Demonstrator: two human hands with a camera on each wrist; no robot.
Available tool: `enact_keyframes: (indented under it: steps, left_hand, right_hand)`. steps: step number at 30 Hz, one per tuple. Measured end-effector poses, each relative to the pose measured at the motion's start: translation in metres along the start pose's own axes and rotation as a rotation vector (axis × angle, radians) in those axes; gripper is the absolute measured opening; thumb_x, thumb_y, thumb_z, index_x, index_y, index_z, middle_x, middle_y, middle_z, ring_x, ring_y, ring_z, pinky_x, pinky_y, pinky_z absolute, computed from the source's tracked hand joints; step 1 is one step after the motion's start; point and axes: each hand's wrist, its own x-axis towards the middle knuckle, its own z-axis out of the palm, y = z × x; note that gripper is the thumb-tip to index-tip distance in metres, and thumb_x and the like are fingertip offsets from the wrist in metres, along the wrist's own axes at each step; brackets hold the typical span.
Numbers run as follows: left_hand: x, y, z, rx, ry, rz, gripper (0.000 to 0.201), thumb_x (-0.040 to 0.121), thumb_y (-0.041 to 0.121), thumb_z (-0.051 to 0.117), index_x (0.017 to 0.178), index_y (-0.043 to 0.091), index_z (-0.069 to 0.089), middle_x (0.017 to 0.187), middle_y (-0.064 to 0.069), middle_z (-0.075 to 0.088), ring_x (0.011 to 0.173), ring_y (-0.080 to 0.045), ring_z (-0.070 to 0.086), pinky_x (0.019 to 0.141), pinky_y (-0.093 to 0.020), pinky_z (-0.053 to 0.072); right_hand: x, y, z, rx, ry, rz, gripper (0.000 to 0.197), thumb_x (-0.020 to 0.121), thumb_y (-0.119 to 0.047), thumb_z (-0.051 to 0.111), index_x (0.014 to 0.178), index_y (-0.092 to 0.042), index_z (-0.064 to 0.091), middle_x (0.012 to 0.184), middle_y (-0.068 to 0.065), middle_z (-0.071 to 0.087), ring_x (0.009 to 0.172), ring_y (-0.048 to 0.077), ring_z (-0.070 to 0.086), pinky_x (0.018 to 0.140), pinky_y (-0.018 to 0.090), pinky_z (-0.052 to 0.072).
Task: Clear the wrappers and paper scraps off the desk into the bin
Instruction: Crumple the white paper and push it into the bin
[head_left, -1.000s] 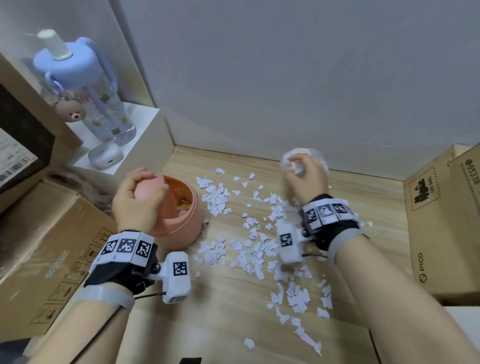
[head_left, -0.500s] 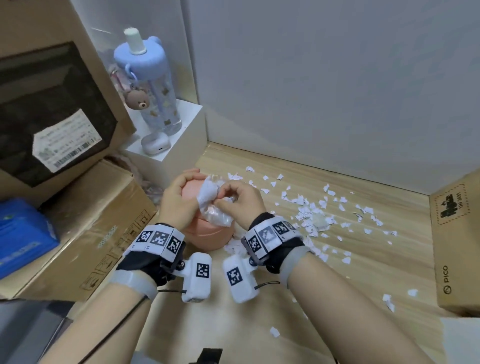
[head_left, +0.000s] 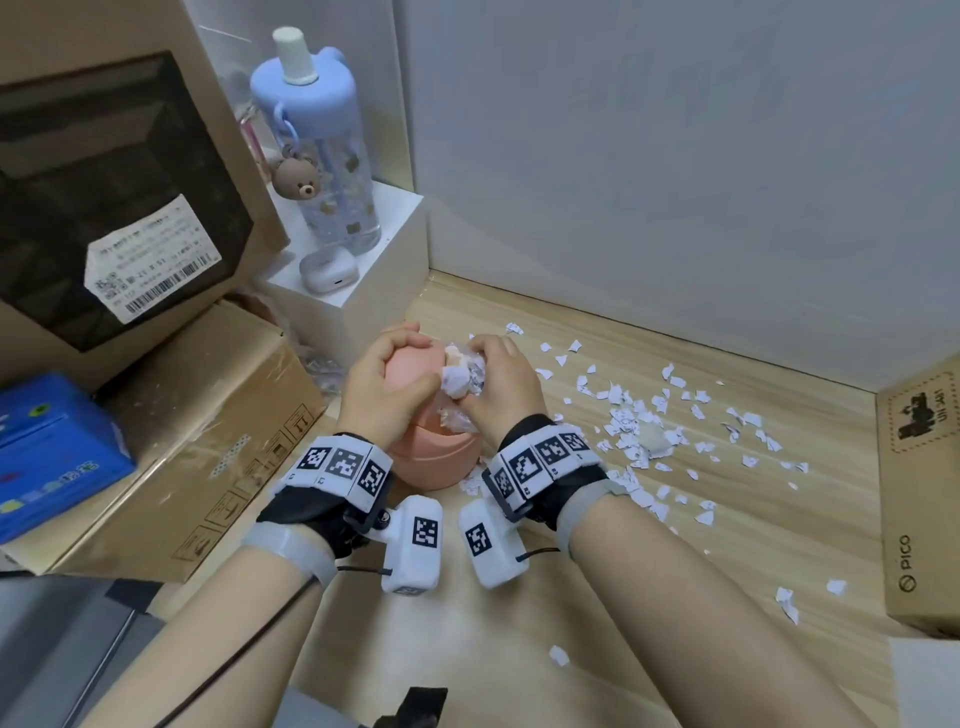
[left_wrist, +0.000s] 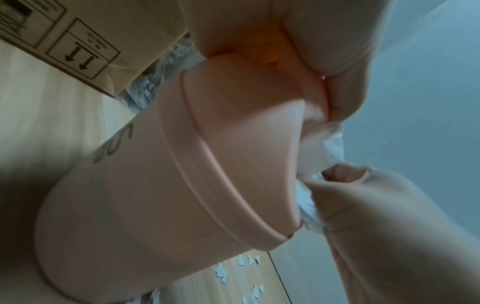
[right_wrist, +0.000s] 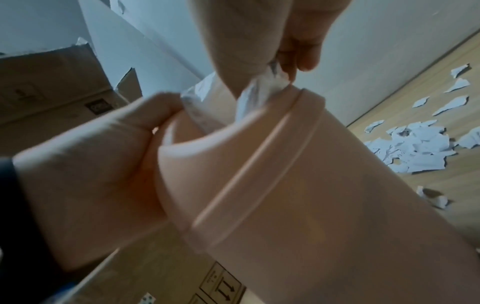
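Now that our right hand (head_left: 496, 384) has carried the wrapper (head_left: 462, 379) from mid-air to the bin (head_left: 434, 462), its fingers pinch it into the mouth beside our left hand (head_left: 382, 382), which grips the lid (head_left: 413, 364), while scraps (head_left: 634, 415) remain.

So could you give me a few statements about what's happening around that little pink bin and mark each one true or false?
1. The right hand holds a crumpled wrapper at the mouth of the pink bin. True.
2. The left hand rests flat on the desk. False: its grip is on the bin's swing lid.
3. Paper scraps lie scattered on the desk to the right of the bin. True.
4. The blue bottle lies on its side among the scraps. False: it stands upright on a white box.
5. The bin has tipped over. False: it stands upright on the desk.
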Motion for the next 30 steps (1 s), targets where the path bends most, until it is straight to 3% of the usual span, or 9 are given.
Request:
enact_keyframes:
  steps: [6,9,11,13,15,17,22,27,30]
  left_hand:
    - [0.001,-0.004,0.0,0.007,-0.007,0.033,0.027,0.07,0.015,0.071,0.093,0.019,0.058,0.123,0.003,0.053,0.111,-0.008,0.051,0.089,0.0,0.032]
    - [0.001,-0.003,0.0,0.008,-0.01,0.029,0.025,0.069,0.019,0.071,0.09,0.023,0.058,0.123,0.003,0.053,0.113,-0.009,0.05,0.092,-0.003,0.032]
    - [0.001,-0.003,0.0,-0.007,-0.011,0.043,0.024,0.067,0.021,0.069,0.086,0.029,0.056,0.122,0.004,0.052,0.113,-0.009,0.05,0.094,-0.004,0.032]
    - [0.001,-0.002,0.001,0.0,-0.015,0.058,0.024,0.067,0.022,0.068,0.086,0.03,0.056,0.121,0.006,0.052,0.113,-0.008,0.05,0.095,-0.006,0.032]
    - [0.001,0.0,0.001,0.028,-0.012,0.056,0.024,0.07,0.016,0.07,0.087,0.026,0.056,0.121,0.007,0.052,0.113,-0.009,0.05,0.094,-0.007,0.032]
    - [0.0,0.001,0.001,0.052,0.004,0.042,0.025,0.074,0.008,0.071,0.092,0.018,0.057,0.122,0.005,0.052,0.111,-0.008,0.049,0.09,-0.003,0.032]
    - [-0.001,0.003,-0.004,0.067,-0.004,0.016,0.027,0.074,0.007,0.071,0.096,0.015,0.057,0.122,0.006,0.052,0.107,-0.005,0.048,0.081,0.003,0.032]
    - [-0.006,-0.003,-0.022,0.072,0.071,0.025,0.029,0.071,0.006,0.074,0.093,0.017,0.059,0.121,0.003,0.056,0.107,-0.006,0.052,0.09,-0.005,0.035]
    - [-0.011,-0.005,-0.032,0.082,0.046,0.045,0.03,0.069,0.011,0.076,0.087,0.027,0.058,0.12,0.004,0.057,0.101,0.013,0.05,0.091,-0.008,0.035]
  right_hand:
    - [-0.011,0.004,0.016,-0.149,0.272,-0.458,0.016,0.061,-0.002,0.042,0.057,-0.013,0.053,0.059,0.005,0.057,0.058,0.025,0.052,0.058,0.022,0.031]
    - [-0.016,0.01,0.007,-0.049,0.209,-0.544,0.016,0.06,0.0,0.047,0.062,-0.012,0.057,0.065,0.003,0.06,0.068,0.02,0.051,0.072,0.02,0.034]
    - [-0.025,0.018,0.0,-0.115,0.158,-0.581,0.009,0.069,-0.012,0.051,0.07,-0.013,0.06,0.073,0.001,0.063,0.078,0.017,0.055,0.094,0.026,0.031]
    - [-0.033,0.02,-0.005,-0.307,-0.011,-0.543,0.026,0.079,-0.039,0.046,0.079,-0.019,0.064,0.087,-0.002,0.067,0.102,0.015,0.058,0.111,0.038,0.006]
    - [-0.033,0.016,-0.007,-0.492,-0.302,-0.446,0.052,0.08,-0.062,0.035,0.09,-0.022,0.065,0.108,-0.003,0.066,0.131,0.013,0.038,0.107,0.048,-0.016]
    - [-0.024,0.008,-0.003,-0.599,-0.45,-0.369,0.068,0.077,-0.073,0.029,0.09,-0.018,0.068,0.11,0.0,0.065,0.132,0.013,0.032,0.105,0.053,-0.021]
    - [-0.014,-0.004,0.004,-0.671,-0.543,-0.307,0.075,0.076,-0.075,0.031,0.087,-0.011,0.068,0.1,0.006,0.066,0.118,0.019,0.039,0.107,0.056,-0.015]
    - [-0.029,-0.005,-0.01,-0.468,-0.351,-0.431,0.036,0.078,-0.048,0.058,0.098,-0.019,0.066,0.114,0.0,0.062,0.122,0.014,0.042,0.1,0.035,0.016]
    - [-0.039,-0.009,-0.002,-0.533,-0.393,-0.459,0.035,0.077,-0.044,0.061,0.103,-0.02,0.064,0.119,-0.001,0.061,0.126,0.015,0.037,0.098,0.042,0.018]
